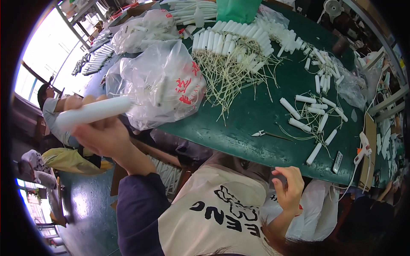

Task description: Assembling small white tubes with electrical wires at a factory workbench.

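Note:
My left hand (102, 136) is raised at the left, above the floor beside the table, with its fingers wrapped round a white candle-shaped tube (96, 112). The tube lies nearly level, slightly blurred, its right end in front of a clear plastic bag (164, 85) with red print. What seems to be a thin wire shows by that end. Close to the table's front edge, my right hand (289, 187) has bent fingers with a gap between thumb and forefinger. Nothing shows in it.
On the green table (239, 132) lie a pile of white tubes with cream wires (230, 45), several loose wired tubes (316, 113), a pointed tool (269, 135) and a small grey remote-like object (337, 162). A white power strip (363, 147) hangs at the right edge. Another person (53, 106) sits at the left.

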The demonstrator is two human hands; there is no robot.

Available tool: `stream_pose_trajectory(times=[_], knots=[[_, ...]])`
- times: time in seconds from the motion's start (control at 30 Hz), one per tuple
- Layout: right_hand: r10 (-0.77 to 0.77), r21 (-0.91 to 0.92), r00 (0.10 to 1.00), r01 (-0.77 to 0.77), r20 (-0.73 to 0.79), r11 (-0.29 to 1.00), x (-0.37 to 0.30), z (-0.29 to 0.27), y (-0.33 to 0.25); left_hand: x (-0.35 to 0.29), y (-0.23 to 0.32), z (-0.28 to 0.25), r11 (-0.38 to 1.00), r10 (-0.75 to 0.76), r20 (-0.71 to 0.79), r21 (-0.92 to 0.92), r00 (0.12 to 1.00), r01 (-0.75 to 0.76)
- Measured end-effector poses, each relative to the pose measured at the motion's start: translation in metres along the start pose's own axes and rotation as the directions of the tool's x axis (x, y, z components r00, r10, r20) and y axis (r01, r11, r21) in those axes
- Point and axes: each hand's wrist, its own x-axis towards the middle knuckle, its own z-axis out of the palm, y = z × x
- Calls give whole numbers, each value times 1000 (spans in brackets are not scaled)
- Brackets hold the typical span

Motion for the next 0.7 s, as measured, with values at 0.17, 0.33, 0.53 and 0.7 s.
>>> stream_pose_trajectory(times=[0.17, 0.33, 0.53, 0.7], knots=[[-45, -62, 999, 44, -13, 997, -3, 3, 5, -6, 5, 6, 999, -49, 11, -16, 999, 49], [2, -95, 999, -5, -33, 995, -3, 5, 4, -16, -5, 13, 971, -216, 215, -54, 953, 232], [10, -83, 999, -13, -37, 996, -3, 9, 7, -35, -18, 36, 973, -47, 430, 222, 902, -55], [69, -139, 995, -78, -71, 987, -9, 3, 8, 2, -21, 33, 895, 146, 273, 373, 951, -244]])
